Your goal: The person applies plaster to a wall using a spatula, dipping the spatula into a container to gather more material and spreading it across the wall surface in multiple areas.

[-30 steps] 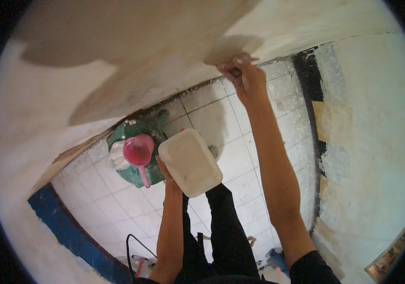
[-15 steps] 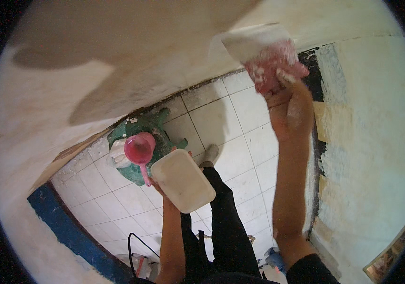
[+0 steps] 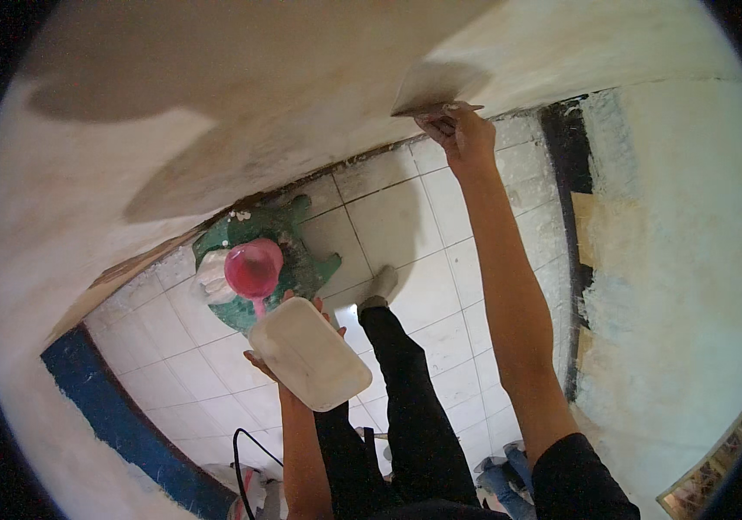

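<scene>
My right hand (image 3: 462, 137) is closed on a putty scraper (image 3: 434, 112), its blade seen nearly edge-on against the cream wall (image 3: 319, 95). The scraper's shadow falls on the wall just above it. Lower down, my left hand (image 3: 264, 367) supports a whitish rectangular plastic tub (image 3: 312, 354) from beneath, fingers wrapped along its sides. Part of that hand is hidden behind the tub. Beyond the tub, a pink dipper (image 3: 254, 269) rests on a green plastic stool (image 3: 306, 260), beside a white bag (image 3: 213, 276).
White floor tiles (image 3: 397, 217) lie below, with my foot (image 3: 381, 284) near the stool. A second wall (image 3: 674, 260) with a patchy dark lower strip rises on the right. A blue-painted band (image 3: 137, 425) runs at lower left, near a black cable (image 3: 239, 468). Blue cloth (image 3: 509, 481) lies at the bottom.
My right hand has moved left, turning the scraper from broadside to edge-on against the wall. The tub in my left hand has shifted slightly left and down.
</scene>
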Tool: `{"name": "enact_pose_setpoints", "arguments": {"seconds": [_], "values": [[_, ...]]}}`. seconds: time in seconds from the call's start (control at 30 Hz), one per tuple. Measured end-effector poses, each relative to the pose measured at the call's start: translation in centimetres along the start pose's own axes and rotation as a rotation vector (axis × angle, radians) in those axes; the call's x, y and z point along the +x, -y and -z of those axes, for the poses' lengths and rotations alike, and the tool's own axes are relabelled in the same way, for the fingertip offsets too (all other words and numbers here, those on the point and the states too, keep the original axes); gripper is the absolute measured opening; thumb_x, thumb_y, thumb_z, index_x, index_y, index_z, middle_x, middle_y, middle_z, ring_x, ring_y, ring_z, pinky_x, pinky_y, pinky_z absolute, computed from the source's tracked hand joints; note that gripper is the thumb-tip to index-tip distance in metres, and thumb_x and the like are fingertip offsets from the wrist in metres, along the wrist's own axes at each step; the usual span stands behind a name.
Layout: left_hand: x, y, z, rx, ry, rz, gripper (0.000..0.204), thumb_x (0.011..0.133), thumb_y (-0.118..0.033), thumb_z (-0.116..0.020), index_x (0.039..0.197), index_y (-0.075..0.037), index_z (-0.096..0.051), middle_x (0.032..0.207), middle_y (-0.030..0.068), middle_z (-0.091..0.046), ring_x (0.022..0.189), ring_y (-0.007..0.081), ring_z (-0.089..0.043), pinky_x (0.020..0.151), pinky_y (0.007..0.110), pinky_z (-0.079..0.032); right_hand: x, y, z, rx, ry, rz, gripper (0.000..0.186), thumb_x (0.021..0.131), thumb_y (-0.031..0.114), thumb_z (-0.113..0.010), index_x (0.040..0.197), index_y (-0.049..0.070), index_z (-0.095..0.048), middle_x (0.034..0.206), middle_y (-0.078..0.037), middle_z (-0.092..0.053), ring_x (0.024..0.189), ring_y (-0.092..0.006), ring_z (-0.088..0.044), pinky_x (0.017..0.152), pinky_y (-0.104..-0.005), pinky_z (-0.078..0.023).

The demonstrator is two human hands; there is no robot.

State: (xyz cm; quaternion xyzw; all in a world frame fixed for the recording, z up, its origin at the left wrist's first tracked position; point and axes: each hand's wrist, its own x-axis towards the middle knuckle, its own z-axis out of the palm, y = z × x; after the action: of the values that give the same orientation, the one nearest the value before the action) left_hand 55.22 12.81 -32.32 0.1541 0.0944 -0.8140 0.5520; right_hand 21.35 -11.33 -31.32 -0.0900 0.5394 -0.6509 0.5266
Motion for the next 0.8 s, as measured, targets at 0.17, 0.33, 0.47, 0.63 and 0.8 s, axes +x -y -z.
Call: {"name": "enact_pose_setpoints", "arguments": {"seconds": [0.17,0.33,0.47,0.63,0.8], "values": [[0.2,1.8,-0.4,0.014,-0.064,-0.025,0.12,0.058,-0.084,-0.061,0.15,-0.018,-0.02,0.14,0.0208,-0.042,0.119,0.0374,-0.05,0.101,0.063,-0.034,-5.3,6.7,-3.0,-0.032,0.149,0.093,0.015,0.089,0.005,-0.051,0.095,-0.009,-0.056,0.097,-0.022,-0.063,0.094,-0.0315,-0.064,0.096,-0.0458,-0.053],[0.9,3.2,-4.3,0.043,-0.213,-0.051,0.118,0.057,-0.087,-0.059,0.146,-0.015,-0.032,0.128,0.0175,-0.055,0.108,0.0333,-0.059,0.093,0.054,-0.046,-10.9,12.0,-5.7,-0.092,0.235,0.195,0.028,0.092,0.006,-0.049,0.11,-0.015,-0.049,0.111,-0.027,-0.058,0.108,-0.0349,-0.06,0.1,-0.0476,-0.05],[1.0,2.5,-3.4,0.063,-0.153,-0.075,0.119,0.056,-0.087,-0.06,0.146,-0.015,-0.031,0.13,0.0197,-0.053,0.109,0.035,-0.058,0.093,0.058,-0.046,-14.3,14.5,-8.5,-0.069,0.098,0.279,0.035,0.092,0.006,-0.047,0.117,-0.017,-0.042,0.117,-0.027,-0.054,0.111,-0.0352,-0.057,0.1,-0.0498,-0.049],[0.2,0.8,-3.4,0.112,-0.096,-0.031,0.122,0.056,-0.088,-0.059,0.148,-0.014,-0.026,0.136,0.0237,-0.046,0.112,0.0374,-0.057,0.094,0.059,-0.046,-16.0,15.0,-8.3,-0.006,0.031,0.291,0.028,0.089,0.008,-0.053,0.112,-0.008,-0.054,0.105,-0.019,-0.062,0.095,-0.0301,-0.064,0.084,-0.0436,-0.055],[-1.7,0.1,-3.0,-0.023,-0.062,-0.058,0.122,0.058,-0.085,-0.061,0.151,-0.019,-0.016,0.144,0.0233,-0.036,0.124,0.0403,-0.047,0.104,0.064,-0.031,-15.5,10.1,-2.6,0.02,0.123,0.21,0.029,0.088,0.01,-0.053,0.114,-0.002,-0.055,0.102,-0.015,-0.063,0.087,-0.0247,-0.064,0.073,-0.0371,-0.053]]}}
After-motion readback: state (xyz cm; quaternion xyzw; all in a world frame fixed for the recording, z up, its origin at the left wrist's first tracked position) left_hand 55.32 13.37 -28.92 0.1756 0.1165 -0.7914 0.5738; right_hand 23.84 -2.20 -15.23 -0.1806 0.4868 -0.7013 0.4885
